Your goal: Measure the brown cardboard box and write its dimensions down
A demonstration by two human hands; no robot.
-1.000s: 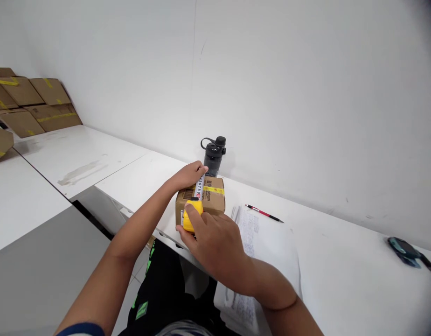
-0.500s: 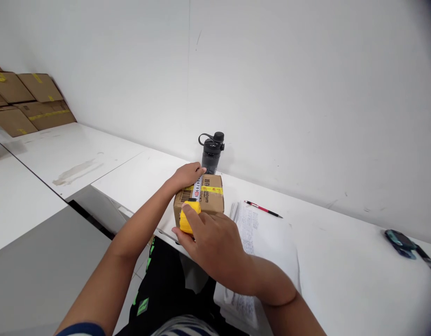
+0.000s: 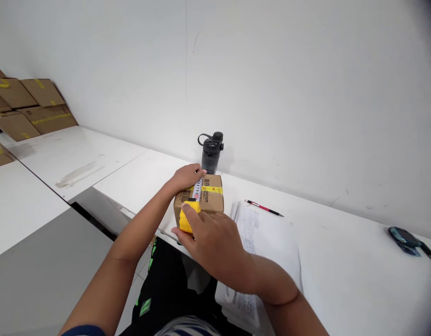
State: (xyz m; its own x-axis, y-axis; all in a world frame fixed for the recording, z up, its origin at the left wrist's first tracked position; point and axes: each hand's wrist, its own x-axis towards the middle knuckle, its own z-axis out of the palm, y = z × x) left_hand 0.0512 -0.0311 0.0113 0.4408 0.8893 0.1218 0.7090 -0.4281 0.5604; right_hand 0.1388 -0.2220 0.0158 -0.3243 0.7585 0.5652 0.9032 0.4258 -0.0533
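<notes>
A small cardboard box (image 3: 213, 199) with yellow tape and printed lettering sits near the front edge of the white table. My right hand (image 3: 215, 240) grips a yellow tape measure (image 3: 189, 217) against the box's near side, thumb along its top. From it the white numbered blade (image 3: 198, 187) runs across the top of the box to the far edge. There my left hand (image 3: 188, 177) is closed at the blade's end, its thumb pressing on it; the other fingertips are mostly hidden behind the box.
Behind the box stands a dark water bottle (image 3: 211, 154) against the wall. Handwritten papers (image 3: 267, 238) lie to the right, a red and black pen (image 3: 264, 208) beyond them. A dark device with a strap (image 3: 404, 239) lies far right. Several cardboard boxes (image 3: 44, 105) are stacked at far left.
Both hands, the tape measure and the box stay almost in place. The camera view has shifted slightly, bringing another box into sight at the left edge.
</notes>
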